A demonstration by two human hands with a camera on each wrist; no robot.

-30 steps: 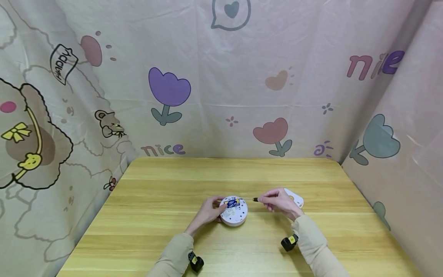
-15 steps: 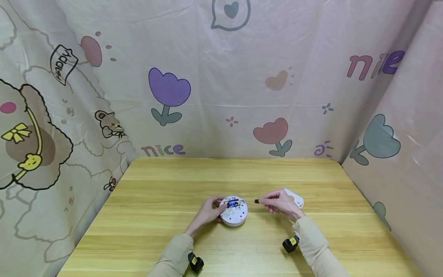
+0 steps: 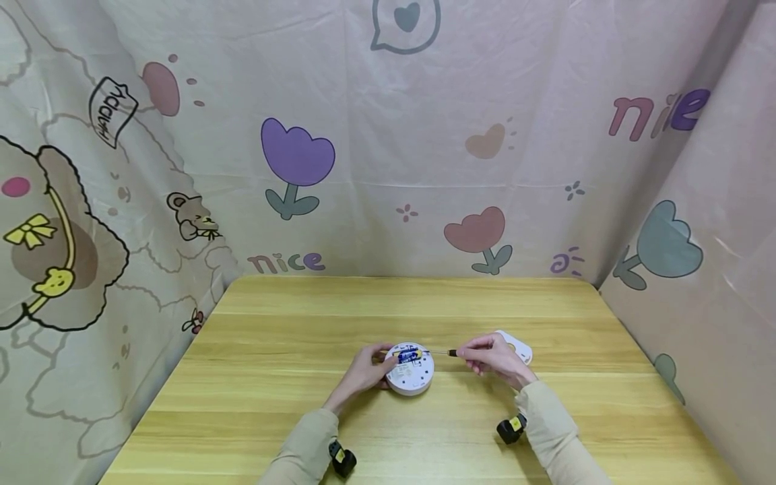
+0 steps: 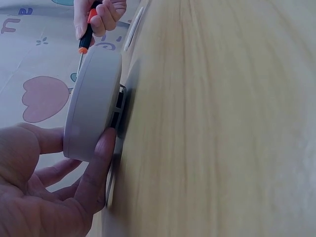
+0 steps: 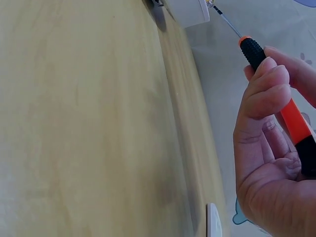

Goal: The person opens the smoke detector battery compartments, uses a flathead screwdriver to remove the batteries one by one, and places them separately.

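Note:
My left hand grips the left edge of a round white device, thumb on top and fingers beneath. In the left wrist view the device stands slightly off the wooden table, with a bracket-like part on its underside. Blue-and-yellow batteries lie across its upper face near my left thumb; exactly how they sit is too small to tell. My right hand pinches a screwdriver with a black-and-orange handle. Its thin shaft points left, and the tip is at the right end of the batteries.
A flat white cover-like piece with rounded corners lies on the wooden table, just beyond my right hand. Printed curtains enclose the back and sides of the table. Black wrist cameras hang below both sleeves.
My right hand and the screwdriver have shifted slightly to the right. The blue-and-yellow batteries look slightly turned, with their markings changed. My left hand and the device stay nearly still.

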